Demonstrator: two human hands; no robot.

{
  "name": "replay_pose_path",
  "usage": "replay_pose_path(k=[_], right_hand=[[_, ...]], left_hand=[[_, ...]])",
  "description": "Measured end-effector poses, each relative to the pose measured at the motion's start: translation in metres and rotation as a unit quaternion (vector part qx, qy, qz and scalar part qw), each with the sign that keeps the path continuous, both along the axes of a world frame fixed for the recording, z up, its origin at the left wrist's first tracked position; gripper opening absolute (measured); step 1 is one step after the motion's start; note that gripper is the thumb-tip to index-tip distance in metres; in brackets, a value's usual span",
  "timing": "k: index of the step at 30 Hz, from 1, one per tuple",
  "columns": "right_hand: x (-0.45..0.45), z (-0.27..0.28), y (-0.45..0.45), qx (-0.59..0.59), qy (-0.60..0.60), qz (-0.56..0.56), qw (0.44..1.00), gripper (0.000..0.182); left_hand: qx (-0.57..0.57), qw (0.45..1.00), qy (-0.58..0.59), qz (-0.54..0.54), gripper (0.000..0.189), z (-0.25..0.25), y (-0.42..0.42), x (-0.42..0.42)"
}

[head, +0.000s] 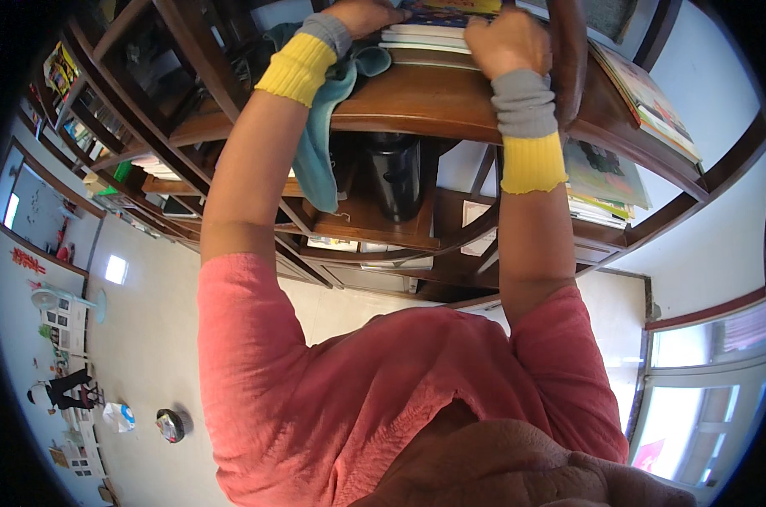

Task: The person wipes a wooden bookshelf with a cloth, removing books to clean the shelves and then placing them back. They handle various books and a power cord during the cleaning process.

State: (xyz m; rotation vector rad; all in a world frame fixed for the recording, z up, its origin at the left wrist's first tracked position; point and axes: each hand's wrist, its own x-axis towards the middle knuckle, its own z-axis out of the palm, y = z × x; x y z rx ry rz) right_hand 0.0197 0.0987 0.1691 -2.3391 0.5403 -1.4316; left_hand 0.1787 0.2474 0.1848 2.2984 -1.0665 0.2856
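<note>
A stack of thin books [424, 39] lies on a brown wooden shelf [427, 95] at the top of the view, with a colourful cover uppermost. My left hand [369, 18] reaches to the stack's left side, its fingertips at the top book's edge; the frame's edge cuts off part of this hand. At the right front corner, my right hand [509, 45] is curled around the books, thumb near the cover. A teal cloth [322, 136] hangs over the shelf edge beneath my left wrist.
A dark wooden upright [566, 63] stands just right of my right hand. Under the shelf is a black cylindrical container [393, 177]. More books [649, 98] lie on the right-hand shelf. On the floor at left are a basket [170, 425] and a plastic bag [119, 417].
</note>
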Motion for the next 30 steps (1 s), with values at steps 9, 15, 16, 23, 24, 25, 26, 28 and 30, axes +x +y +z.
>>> replay_pose_path(k=[9,15,16,23,24,25,26,28,30], right_hand=[[0.010,-0.001,-0.012,0.055,0.036,-0.001,0.998,0.034],[0.004,-0.015,-0.025,0.034,-0.054,0.107,0.992,0.036],[-0.004,-0.019,-0.015,0.017,-0.071,0.079,0.994,0.037],[-0.049,-0.046,0.039,0.003,-0.116,0.219,0.969,0.043],[-0.055,-0.051,0.044,0.002,-0.156,0.248,0.956,0.045],[-0.062,-0.058,0.043,0.004,-0.190,0.262,0.946,0.047],[-0.073,-0.063,0.045,0.105,-0.226,0.328,0.911,0.049],[-0.099,-0.073,0.054,0.293,-0.289,0.443,0.797,0.053],[-0.123,-0.093,0.059,0.396,-0.287,0.469,0.735,0.053]], left_hand=[[-0.162,0.963,0.213,-0.024,0.028,-0.010,0.007,-0.012],[-0.230,0.899,0.368,-0.049,0.020,-0.012,0.016,0.001],[-0.222,0.885,0.405,-0.058,0.017,-0.010,0.015,-0.006],[-0.297,0.825,0.458,-0.147,0.015,-0.010,0.053,-0.011],[-0.298,0.823,0.454,-0.167,0.022,-0.008,0.076,-0.010],[-0.289,0.816,0.460,-0.197,0.029,-0.007,0.077,-0.016],[-0.282,0.846,0.409,-0.194,0.028,-0.010,0.073,-0.025],[-0.275,0.856,0.360,-0.249,0.029,-0.002,0.068,-0.094],[-0.309,0.852,0.349,-0.240,0.038,-0.012,0.086,-0.130]])
